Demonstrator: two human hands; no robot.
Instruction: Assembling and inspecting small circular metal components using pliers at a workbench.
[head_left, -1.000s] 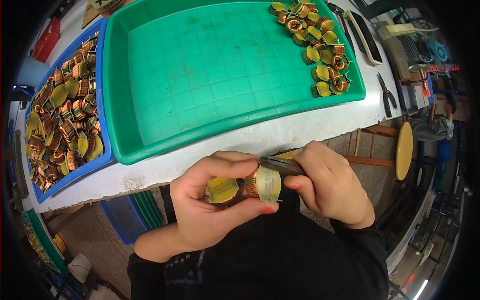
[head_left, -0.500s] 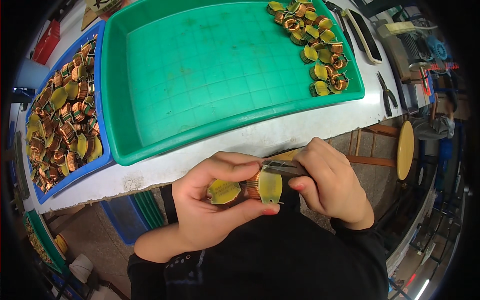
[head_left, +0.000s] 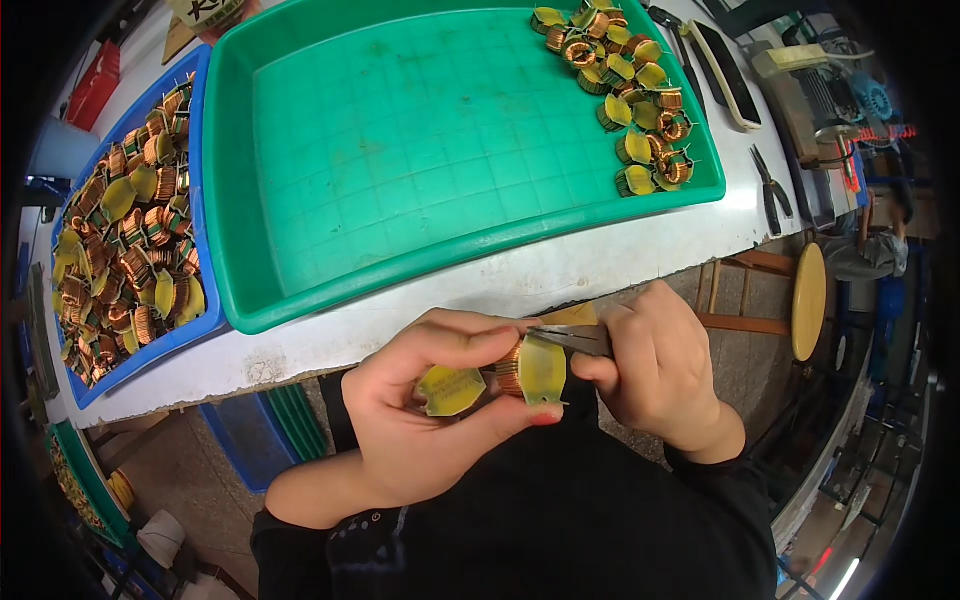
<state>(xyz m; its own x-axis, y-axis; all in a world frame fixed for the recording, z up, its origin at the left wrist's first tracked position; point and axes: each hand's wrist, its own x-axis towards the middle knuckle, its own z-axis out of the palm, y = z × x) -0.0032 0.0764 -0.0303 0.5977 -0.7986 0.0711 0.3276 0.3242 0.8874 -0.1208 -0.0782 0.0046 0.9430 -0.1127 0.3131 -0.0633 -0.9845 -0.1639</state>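
Below the table edge, my left hand [head_left: 420, 400] is closed around two copper-wound toroid coils with yellow end plates. One coil [head_left: 527, 370] is pinched between thumb and fingers, its plate facing right. The other coil [head_left: 452, 391] lies deeper in the palm. My right hand [head_left: 660, 365] is closed on grey metal tweezers [head_left: 585, 341]. Their narrow tips meet the upper edge of the pinched coil, beside my left fingertips; exactly what they touch there is too small to tell.
A large green tray [head_left: 420, 262] carries coils along its right side. At left stands a blue bin [head_left: 208, 240] heaped with more coils. Pliers [head_left: 771, 190] and a phone-like dark slab [head_left: 725, 75] lie on the white table [head_left: 640, 237]. A round wooden stool [head_left: 811, 300] stands at right.
My right hand has shifted slightly right, and the tweezers have tilted and now look narrower. The left hand keeps both coils in nearly the same place.
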